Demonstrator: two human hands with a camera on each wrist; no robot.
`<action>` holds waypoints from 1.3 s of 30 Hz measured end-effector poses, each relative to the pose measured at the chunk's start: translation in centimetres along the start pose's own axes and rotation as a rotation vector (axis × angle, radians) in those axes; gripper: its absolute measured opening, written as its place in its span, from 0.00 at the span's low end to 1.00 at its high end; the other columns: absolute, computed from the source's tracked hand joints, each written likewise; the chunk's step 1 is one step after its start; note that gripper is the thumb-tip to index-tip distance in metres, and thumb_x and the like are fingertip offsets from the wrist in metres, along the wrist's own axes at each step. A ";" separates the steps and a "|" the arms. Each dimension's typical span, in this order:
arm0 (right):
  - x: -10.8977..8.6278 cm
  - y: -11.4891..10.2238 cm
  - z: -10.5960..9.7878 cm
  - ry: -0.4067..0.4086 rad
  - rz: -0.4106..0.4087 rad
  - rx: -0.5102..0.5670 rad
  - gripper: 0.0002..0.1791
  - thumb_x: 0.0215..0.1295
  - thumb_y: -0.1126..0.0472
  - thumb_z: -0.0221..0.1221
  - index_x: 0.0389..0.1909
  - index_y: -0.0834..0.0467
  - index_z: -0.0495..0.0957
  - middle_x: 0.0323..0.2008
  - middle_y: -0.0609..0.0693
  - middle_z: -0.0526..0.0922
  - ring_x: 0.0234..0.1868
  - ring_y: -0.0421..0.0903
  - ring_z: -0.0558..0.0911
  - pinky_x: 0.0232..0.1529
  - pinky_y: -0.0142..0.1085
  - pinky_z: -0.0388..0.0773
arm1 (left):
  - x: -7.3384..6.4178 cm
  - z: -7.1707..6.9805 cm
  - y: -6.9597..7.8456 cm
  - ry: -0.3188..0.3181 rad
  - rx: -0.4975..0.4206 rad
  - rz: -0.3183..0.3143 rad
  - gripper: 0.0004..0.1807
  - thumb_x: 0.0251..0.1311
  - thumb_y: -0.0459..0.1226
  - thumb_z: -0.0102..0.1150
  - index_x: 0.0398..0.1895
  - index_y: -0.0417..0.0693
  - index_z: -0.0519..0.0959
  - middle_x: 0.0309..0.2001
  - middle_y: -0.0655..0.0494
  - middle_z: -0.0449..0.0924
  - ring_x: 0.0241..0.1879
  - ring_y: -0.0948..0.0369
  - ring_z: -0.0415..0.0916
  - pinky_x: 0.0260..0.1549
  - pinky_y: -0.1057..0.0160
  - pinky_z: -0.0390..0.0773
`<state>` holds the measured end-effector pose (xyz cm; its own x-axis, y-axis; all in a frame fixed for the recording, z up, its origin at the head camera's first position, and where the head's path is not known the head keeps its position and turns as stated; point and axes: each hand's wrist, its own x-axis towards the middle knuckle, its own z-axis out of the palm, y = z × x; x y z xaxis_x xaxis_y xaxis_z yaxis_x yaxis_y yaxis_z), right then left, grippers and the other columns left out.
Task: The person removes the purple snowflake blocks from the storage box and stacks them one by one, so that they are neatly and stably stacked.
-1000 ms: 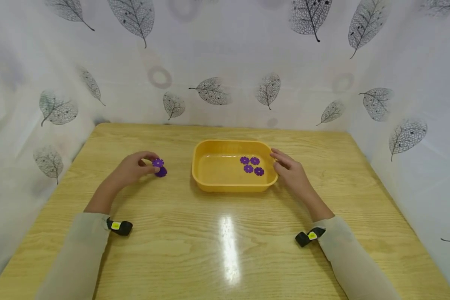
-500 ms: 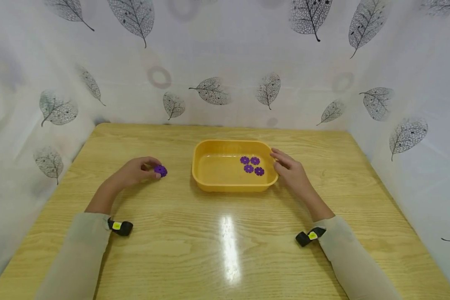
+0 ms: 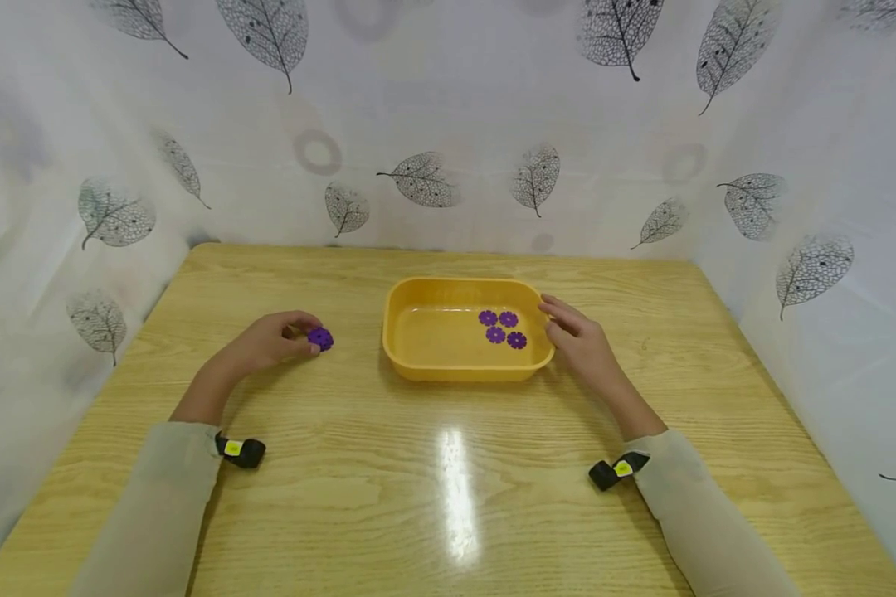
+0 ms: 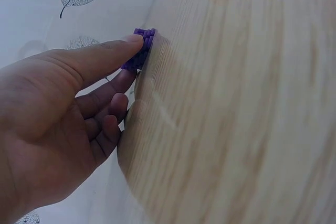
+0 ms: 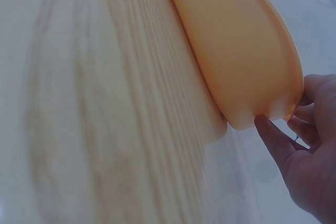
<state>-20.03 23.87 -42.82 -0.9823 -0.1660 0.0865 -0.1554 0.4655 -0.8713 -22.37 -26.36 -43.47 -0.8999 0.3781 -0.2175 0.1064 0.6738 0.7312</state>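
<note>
Toward the left of the table my left hand (image 3: 269,342) pinches a small stack of purple notched, flower-shaped discs (image 3: 320,338) between thumb and fingers. The left wrist view has the stack (image 4: 144,45) edge-on, close over the wood, with the thumb across its near side and the other fingers loosely bent below. A yellow plastic basin (image 3: 433,368) stands at the middle of the table, and several more purple discs (image 3: 496,335) lie flat in its right half. My right hand (image 3: 586,344) rests against the basin's right end; in the right wrist view its thumb (image 5: 273,135) touches the outer wall.
The light wooden table (image 3: 388,464) ends at a white curtain (image 3: 463,108) printed with grey leaves, which closes in the back and both sides. Black straps (image 3: 245,452) sit at the cuffs of both pale sleeves.
My left hand has moved down slightly, bringing the disc it held onto the darker discs beneath; they now form one stack in its fingers. The right hand and basin have stayed in place.
</note>
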 end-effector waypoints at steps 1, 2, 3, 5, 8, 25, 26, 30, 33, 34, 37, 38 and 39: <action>0.0 0.0 0.0 0.000 -0.001 0.000 0.23 0.77 0.59 0.52 0.69 0.59 0.72 0.76 0.45 0.64 0.74 0.49 0.67 0.67 0.29 0.68 | 0.0 0.0 0.0 -0.001 -0.001 0.003 0.27 0.68 0.44 0.62 0.66 0.40 0.72 0.58 0.39 0.75 0.53 0.48 0.74 0.50 0.53 0.74; 0.0 0.0 0.0 0.001 -0.001 0.001 0.23 0.77 0.59 0.52 0.69 0.59 0.72 0.76 0.45 0.64 0.74 0.49 0.67 0.67 0.29 0.68 | 0.0 0.0 0.0 0.000 -0.001 0.004 0.27 0.68 0.44 0.62 0.66 0.41 0.72 0.58 0.39 0.76 0.52 0.48 0.74 0.50 0.53 0.74; 0.0 0.0 0.0 0.001 -0.003 0.000 0.23 0.77 0.59 0.52 0.69 0.59 0.72 0.76 0.45 0.64 0.74 0.49 0.67 0.67 0.28 0.68 | 0.0 0.0 0.0 0.001 -0.001 0.005 0.27 0.68 0.44 0.62 0.66 0.40 0.72 0.58 0.39 0.76 0.52 0.48 0.74 0.51 0.53 0.74; 0.1 0.1 0.0 0.000 0.004 -0.004 0.23 0.77 0.59 0.52 0.69 0.60 0.72 0.76 0.46 0.64 0.74 0.49 0.67 0.67 0.28 0.68 | 0.0 0.0 0.0 0.001 0.002 0.005 0.27 0.69 0.43 0.62 0.66 0.41 0.72 0.57 0.40 0.76 0.52 0.48 0.74 0.51 0.52 0.73; 0.3 0.0 -0.1 -0.004 0.022 -0.008 0.23 0.77 0.61 0.52 0.69 0.62 0.71 0.76 0.48 0.63 0.74 0.51 0.67 0.68 0.32 0.68 | -0.1 0.0 0.1 0.001 0.007 0.004 0.27 0.69 0.43 0.61 0.67 0.41 0.72 0.58 0.40 0.76 0.53 0.48 0.74 0.52 0.52 0.73; 0.1 0.1 -0.9 0.041 0.012 -0.008 0.23 0.77 0.57 0.53 0.69 0.56 0.73 0.75 0.44 0.65 0.75 0.48 0.66 0.69 0.34 0.68 | 0.8 -0.6 1.9 -0.009 -0.014 0.035 0.35 0.71 0.51 0.58 0.74 0.46 0.64 0.69 0.39 0.67 0.60 0.44 0.73 0.52 0.47 0.76; 0.1 0.1 -0.9 0.036 0.007 -0.003 0.23 0.77 0.57 0.53 0.69 0.57 0.73 0.75 0.44 0.65 0.74 0.48 0.66 0.68 0.31 0.68 | 0.8 -0.6 2.3 -0.003 -0.016 0.037 0.35 0.71 0.52 0.57 0.75 0.46 0.64 0.69 0.40 0.67 0.59 0.45 0.74 0.53 0.47 0.76; 0.3 0.2 -0.6 0.015 -0.015 0.023 0.23 0.76 0.59 0.54 0.69 0.58 0.73 0.76 0.46 0.65 0.72 0.51 0.69 0.62 0.20 0.69 | 1.0 -0.4 4.0 0.044 0.014 0.055 0.34 0.71 0.54 0.56 0.74 0.48 0.66 0.69 0.43 0.68 0.56 0.48 0.73 0.50 0.49 0.77; 0.3 0.3 -0.3 0.012 -0.021 0.025 0.23 0.77 0.59 0.53 0.69 0.59 0.73 0.75 0.46 0.65 0.72 0.51 0.70 0.60 0.18 0.68 | 1.4 0.2 5.6 0.074 0.032 0.089 0.33 0.70 0.55 0.55 0.72 0.48 0.68 0.67 0.43 0.70 0.55 0.49 0.72 0.48 0.51 0.77; 0.3 0.4 -0.3 0.011 -0.020 0.026 0.23 0.77 0.59 0.53 0.69 0.59 0.73 0.76 0.46 0.65 0.72 0.51 0.69 0.60 0.18 0.67 | 1.6 0.5 6.3 0.078 0.033 0.103 0.33 0.70 0.56 0.56 0.71 0.49 0.69 0.67 0.43 0.71 0.54 0.48 0.72 0.48 0.51 0.77; 0.3 0.5 -0.1 0.004 -0.022 0.026 0.23 0.77 0.59 0.53 0.69 0.59 0.72 0.76 0.47 0.64 0.73 0.51 0.68 0.62 0.19 0.67 | 2.5 1.6 8.0 0.082 0.018 0.148 0.31 0.70 0.56 0.56 0.69 0.50 0.72 0.64 0.45 0.74 0.52 0.49 0.73 0.47 0.51 0.77; 0.3 0.6 -0.1 0.001 -0.021 0.029 0.23 0.77 0.59 0.53 0.69 0.60 0.72 0.76 0.47 0.64 0.73 0.51 0.68 0.62 0.19 0.67 | 2.8 2.0 8.6 0.081 0.011 0.165 0.31 0.69 0.56 0.57 0.68 0.50 0.73 0.63 0.47 0.75 0.51 0.50 0.73 0.46 0.52 0.77; 0.3 0.6 -0.1 0.000 -0.021 0.029 0.23 0.77 0.59 0.53 0.69 0.60 0.72 0.76 0.47 0.64 0.73 0.51 0.68 0.63 0.20 0.67 | 3.2 2.4 9.2 0.080 0.007 0.182 0.30 0.69 0.56 0.57 0.67 0.50 0.74 0.63 0.47 0.76 0.51 0.51 0.73 0.46 0.52 0.77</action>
<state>-20.41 24.16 -43.27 -0.9788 -0.1758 0.1050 -0.1732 0.4366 -0.8828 -23.25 -17.47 -39.01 -0.8961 0.4429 -0.0299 0.2732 0.6033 0.7493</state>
